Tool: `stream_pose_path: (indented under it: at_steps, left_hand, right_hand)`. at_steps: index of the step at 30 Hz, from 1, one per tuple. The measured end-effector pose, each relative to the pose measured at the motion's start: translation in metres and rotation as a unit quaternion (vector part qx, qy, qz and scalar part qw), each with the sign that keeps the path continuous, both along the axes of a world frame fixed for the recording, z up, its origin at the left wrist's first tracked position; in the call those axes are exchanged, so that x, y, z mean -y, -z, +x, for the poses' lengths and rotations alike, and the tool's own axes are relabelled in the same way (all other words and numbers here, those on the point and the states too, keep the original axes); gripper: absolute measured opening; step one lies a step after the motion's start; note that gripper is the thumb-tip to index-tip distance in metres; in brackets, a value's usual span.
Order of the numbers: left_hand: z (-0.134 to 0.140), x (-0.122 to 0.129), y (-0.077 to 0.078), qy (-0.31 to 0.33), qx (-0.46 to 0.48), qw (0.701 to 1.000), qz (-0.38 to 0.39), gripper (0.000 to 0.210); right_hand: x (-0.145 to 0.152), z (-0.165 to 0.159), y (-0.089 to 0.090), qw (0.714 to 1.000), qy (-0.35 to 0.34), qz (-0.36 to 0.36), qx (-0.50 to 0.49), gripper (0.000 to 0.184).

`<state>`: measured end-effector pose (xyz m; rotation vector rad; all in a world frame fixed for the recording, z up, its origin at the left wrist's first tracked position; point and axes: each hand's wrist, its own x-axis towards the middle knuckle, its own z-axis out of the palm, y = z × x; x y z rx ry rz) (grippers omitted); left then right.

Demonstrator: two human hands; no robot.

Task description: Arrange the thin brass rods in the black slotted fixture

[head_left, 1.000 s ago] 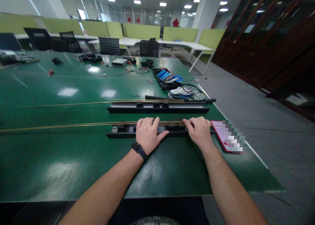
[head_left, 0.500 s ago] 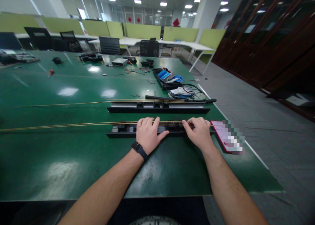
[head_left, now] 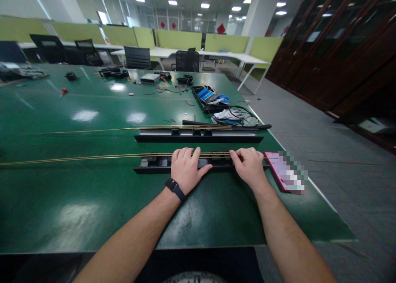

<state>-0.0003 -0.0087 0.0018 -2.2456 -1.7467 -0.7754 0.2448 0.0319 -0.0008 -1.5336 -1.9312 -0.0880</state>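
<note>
A long black channel [head_left: 167,169] lies across the green table in front of me, with black blocks set inside it. Thin brass-coloured rods [head_left: 108,156] run along its top and stretch far out to the left. My left hand [head_left: 185,167] lies flat over the rods and the channel's middle, fingers spread and thumb out to the right. At the channel's right part, my right hand [head_left: 250,165] has thumb and forefinger pinched together at the rods. A thin end sticks out right of that hand, over a red-edged phone [head_left: 278,171].
Behind lies a second black channel [head_left: 198,138] with thin rods [head_left: 93,130] along it. Farther back are a black tray [head_left: 201,103] of blue items, gloves with cables [head_left: 229,116], and scattered small parts. The table's right edge [head_left: 321,196] runs past the phone.
Both hands stay in nearly the same place on the channel and rods. The view has shifted very slightly.
</note>
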Motion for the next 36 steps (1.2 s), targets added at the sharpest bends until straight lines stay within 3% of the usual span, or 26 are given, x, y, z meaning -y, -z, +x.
stream_pose_path:
  at_steps: [22,36]
  left_hand:
    - [0.0,0.0,0.0,0.002,0.005,1.0,-0.002,0.062]
    - [0.0,-0.001,0.0,-0.002,-0.008,1.0,0.003,0.063]
  right_hand:
    - [-0.002,0.005,-0.001,0.998,0.023,0.014,0.048,0.053]
    - [-0.004,0.01,-0.002,0.998,0.02,-0.013,0.051,0.055]
